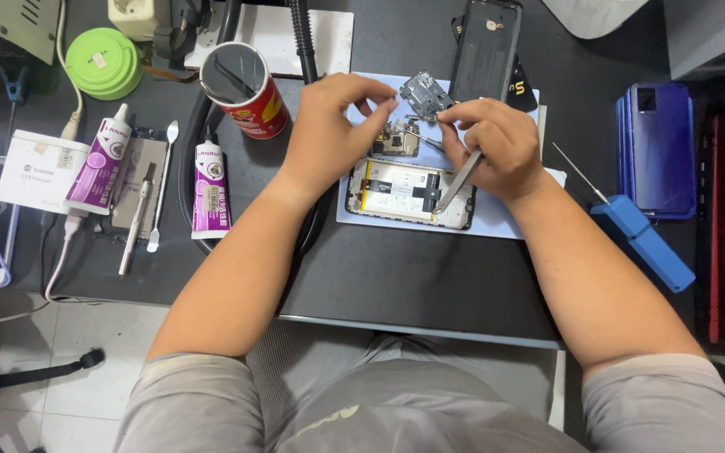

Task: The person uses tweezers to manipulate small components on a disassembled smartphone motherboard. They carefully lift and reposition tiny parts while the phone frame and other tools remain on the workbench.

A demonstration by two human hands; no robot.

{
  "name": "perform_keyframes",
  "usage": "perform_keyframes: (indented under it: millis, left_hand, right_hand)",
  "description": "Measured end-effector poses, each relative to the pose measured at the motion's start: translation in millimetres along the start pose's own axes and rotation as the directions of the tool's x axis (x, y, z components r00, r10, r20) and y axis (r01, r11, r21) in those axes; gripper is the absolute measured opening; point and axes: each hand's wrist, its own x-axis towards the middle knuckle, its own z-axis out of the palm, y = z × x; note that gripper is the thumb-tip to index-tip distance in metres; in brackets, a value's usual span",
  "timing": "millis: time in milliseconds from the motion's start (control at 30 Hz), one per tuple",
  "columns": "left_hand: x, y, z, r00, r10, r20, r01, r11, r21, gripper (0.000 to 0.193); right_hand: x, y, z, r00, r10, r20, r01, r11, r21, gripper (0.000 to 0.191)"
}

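- At the far left a white box (41,170) lies flat on the dark table (396,277), with a white cable (59,252) running beside it.
- A green round lid (104,62) sits behind that box, and two purple-and-white glue tubes (101,159) lie near it, one resting on a grey phone panel (140,180) next to a slim metal tool (137,220).
- A red cup (247,89) stands upright just left of your left wrist; its mouth is covered with a shiny film, so you cannot tell what is inside.
- Your left hand (325,126) reaches forward over the blue mat (497,220), wrist bent down, fingers curled close together and pinching the edge of a small grey circuit part (424,91).
- The opened phone (410,194) lies flat on the mat under both hands, its white battery showing, and a small board (398,140) lies just behind it.
- Your right hand (497,147) is curled nearly closed around metal tweezers (461,178); its fingertips meet the same grey part, while the tweezers point down towards the phone's battery.
- A black phone back (487,46) leans behind your right hand.
- A blue-handled tool (641,239) lies at your right forearm, its thin metal tip pointing away from you.
- A stack of blue phones (658,151) rests at the right, well apart from your hands.
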Motion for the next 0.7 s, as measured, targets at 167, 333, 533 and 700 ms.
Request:
perform_keyframes:
  millis: [167,333,533,700]
  left_hand:
    - [-4.4,12.0,-3.4,0.964,0.196,0.181,-0.243,0.926,0.290,0.030]
    - [-1.8,16.7,1.4,0.974,0.147,0.175,-0.144,0.989,-0.033,0.033]
    - [-2.2,12.0,5.9,0.989,0.111,0.102,-0.096,0.986,-0.138,0.020]
    - [-0.7,13.5,1.8,0.995,0.093,-0.027,-0.094,0.995,-0.037,0.016]
  right_hand:
    - [-0.6,0.0,1.5,1.000,-0.001,-0.028,0.001,1.000,0.000,0.048]
    - [1.6,0.0,-0.3,0.999,-0.048,-0.008,0.048,0.999,-0.008,0.049]
    - [-2.4,-2.4,-1.3,0.998,0.055,-0.028,-0.056,0.998,-0.013,0.037]
    - [-6.3,-1.4,-0.2,0.933,0.356,-0.051,-0.359,0.930,-0.076,0.008]
